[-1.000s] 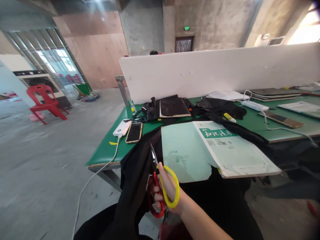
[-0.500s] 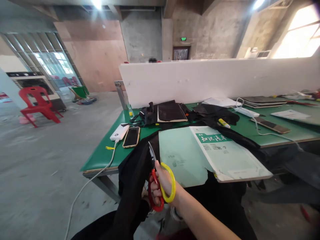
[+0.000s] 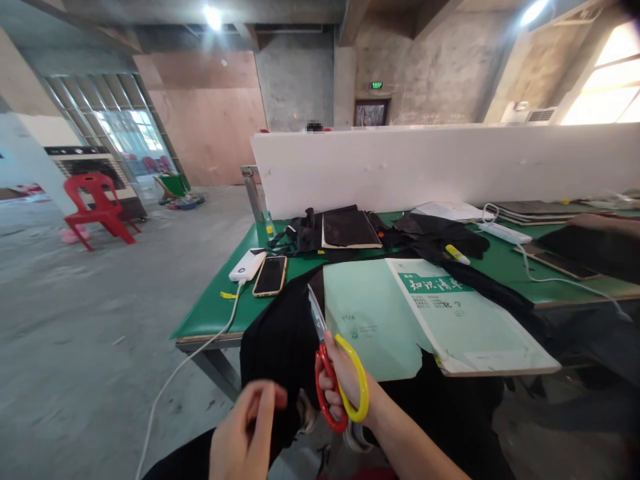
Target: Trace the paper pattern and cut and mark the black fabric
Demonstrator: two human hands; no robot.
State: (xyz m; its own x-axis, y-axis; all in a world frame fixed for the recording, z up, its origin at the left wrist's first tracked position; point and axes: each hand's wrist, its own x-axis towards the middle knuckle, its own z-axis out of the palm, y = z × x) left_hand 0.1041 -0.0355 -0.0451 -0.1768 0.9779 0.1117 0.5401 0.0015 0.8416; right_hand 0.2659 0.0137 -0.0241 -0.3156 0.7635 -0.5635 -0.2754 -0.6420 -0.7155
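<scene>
Scissors [image 3: 336,373] with one red and one yellow handle sit low in the middle of the frame, gripped by the right hand [image 3: 347,387], blades closed over black cloth [image 3: 280,340]. Left hand [image 3: 245,437] pinches that cloth at the bottom. Green book [image 3: 450,313] lies just right.

— What is new?

— The left hand [image 3: 245,433] has come up into view at the bottom. Before, it was hidden under the hanging black cloth [image 3: 280,340]. Now its fingers pinch the cloth's lower edge.

— And the scissors?

— The scissors with one red and one yellow handle [image 3: 337,380] slid a bit to the right with the right hand [image 3: 350,383].

— Anything else?

— A dark sleeve [image 3: 595,247] has come in over the green bench [image 3: 215,307] at the far right.
</scene>
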